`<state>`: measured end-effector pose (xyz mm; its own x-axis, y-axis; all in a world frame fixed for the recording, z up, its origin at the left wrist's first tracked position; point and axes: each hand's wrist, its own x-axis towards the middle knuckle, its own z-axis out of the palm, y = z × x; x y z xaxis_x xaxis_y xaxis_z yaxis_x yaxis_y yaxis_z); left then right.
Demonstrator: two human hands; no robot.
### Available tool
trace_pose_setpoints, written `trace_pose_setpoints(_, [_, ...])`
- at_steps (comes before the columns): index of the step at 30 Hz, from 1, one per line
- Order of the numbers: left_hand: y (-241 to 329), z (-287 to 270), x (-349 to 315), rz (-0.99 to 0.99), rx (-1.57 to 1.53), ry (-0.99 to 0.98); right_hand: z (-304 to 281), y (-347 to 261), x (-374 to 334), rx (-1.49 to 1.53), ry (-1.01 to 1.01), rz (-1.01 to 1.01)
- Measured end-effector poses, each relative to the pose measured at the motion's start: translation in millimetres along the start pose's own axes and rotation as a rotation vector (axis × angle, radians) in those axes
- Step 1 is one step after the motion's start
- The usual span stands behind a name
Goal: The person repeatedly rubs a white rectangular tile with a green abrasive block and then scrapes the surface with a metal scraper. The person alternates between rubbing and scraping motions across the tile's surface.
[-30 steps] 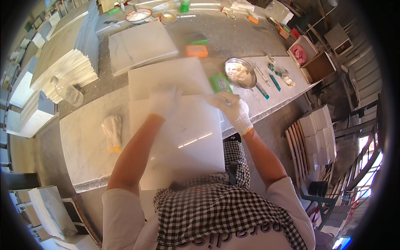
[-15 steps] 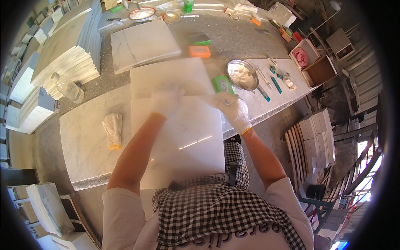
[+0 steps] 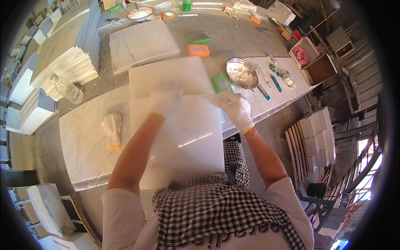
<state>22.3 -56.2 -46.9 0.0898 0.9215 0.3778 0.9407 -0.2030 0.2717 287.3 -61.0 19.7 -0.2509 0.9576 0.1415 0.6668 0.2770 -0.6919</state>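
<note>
A glossy white stone slab (image 3: 183,137) lies in front of me, its near end close to my checked apron. Beyond it, edge to edge or slightly overlapped, is another white slab (image 3: 171,75). My left hand (image 3: 166,100), in a white knitted glove, rests over the line where the two meet; its fingers blur into the white stone. My right hand (image 3: 236,109), gloved alike, is at the near slab's far right corner with fingers bent together. A small dark spot shows between them, but what they grip is unclear. A green block (image 3: 222,83) sits just beyond.
A metal bowl of white paste (image 3: 241,74) stands right, beside teal-handled tools (image 3: 276,82). A spare glove (image 3: 111,131) and plastic bottle (image 3: 66,88) lie left, near stacked slabs (image 3: 62,54). An orange block (image 3: 198,50) and veined slab (image 3: 143,43) are farther back.
My right hand has shifted very slightly to the right and toward me. My left hand stays at the slabs' meeting line. The whole view has moved a touch.
</note>
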Motion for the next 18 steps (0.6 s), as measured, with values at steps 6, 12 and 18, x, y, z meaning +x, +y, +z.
trace_pose_setpoints(6, [-1.0,0.7,1.0,0.033,0.022,0.031,-8.0,-11.6,-2.8,-0.043,-0.035,0.038])
trace_pose_setpoints(12, [0.6,-1.2,0.1,0.019,0.010,0.037,-8.4,-8.2,-3.9,0.070,-0.023,0.009])
trace_pose_setpoints(18, [1.9,-3.5,-0.2,0.020,0.005,0.033,-7.9,-0.2,-4.5,0.075,-0.021,0.015])
